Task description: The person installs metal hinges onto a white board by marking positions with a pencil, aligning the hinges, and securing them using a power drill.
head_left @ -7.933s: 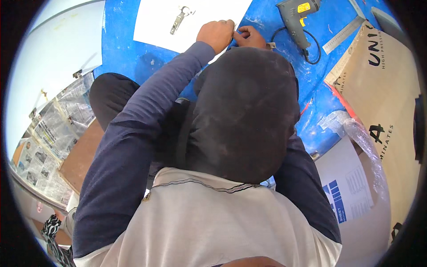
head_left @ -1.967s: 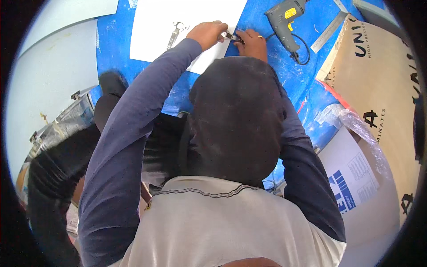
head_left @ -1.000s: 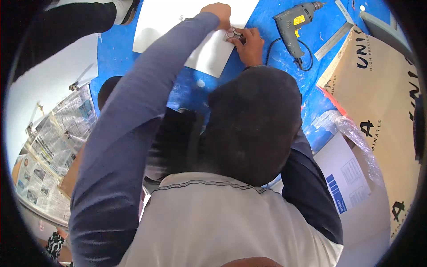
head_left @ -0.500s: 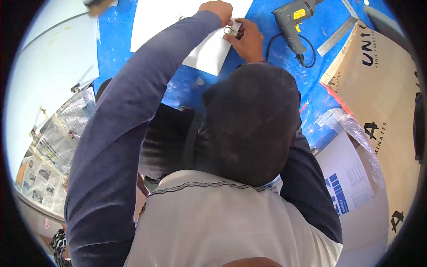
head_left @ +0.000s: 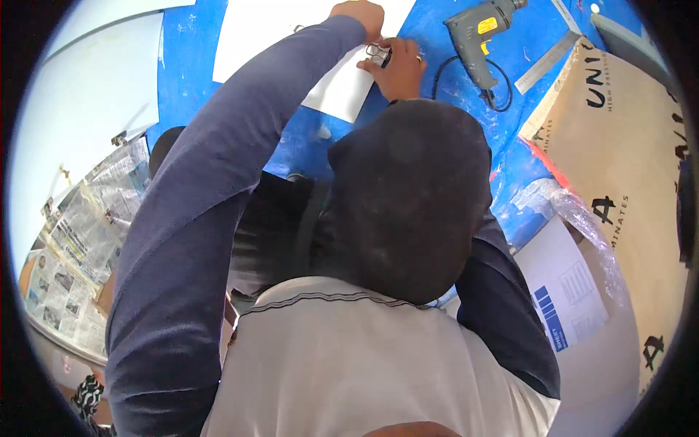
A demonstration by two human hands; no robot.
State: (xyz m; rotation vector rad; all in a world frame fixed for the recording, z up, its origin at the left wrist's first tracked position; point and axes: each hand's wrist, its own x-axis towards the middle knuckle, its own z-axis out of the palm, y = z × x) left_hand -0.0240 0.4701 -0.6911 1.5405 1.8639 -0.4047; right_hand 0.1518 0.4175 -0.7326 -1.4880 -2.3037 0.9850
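A binder clip (head_left: pixel 377 53) with wire loop handles sits at the right edge of a large white sheet (head_left: pixel 338 91). My right hand (head_left: pixel 402 67) closes round this clip, thumb on the near side and fingers on the far side. Just beyond it, my left hand (head_left: pixel 360 16) is curled above the sheet, its fingertips turned down and mostly hidden. Whatever its fingers hold, if anything, does not show. My left sleeve covers part of the sheet, and a bit of dark wire (head_left: pixel 298 28) peeks out beside it.
Right of my hands lies a grey power drill (head_left: pixel 477 44) with its cord looped on the blue tabletop (head_left: pixel 191 62). Beyond it is a metal square (head_left: pixel 546 65). A large brown wrapped board (head_left: pixel 619 146) leans at the right. A black cap (head_left: pixel 411 197) blocks the middle.
My right hand has shifted slightly down and left round the clip, whose wire handles look turned. My left hand has barely moved. A blurred brown shape at the upper left has left view.
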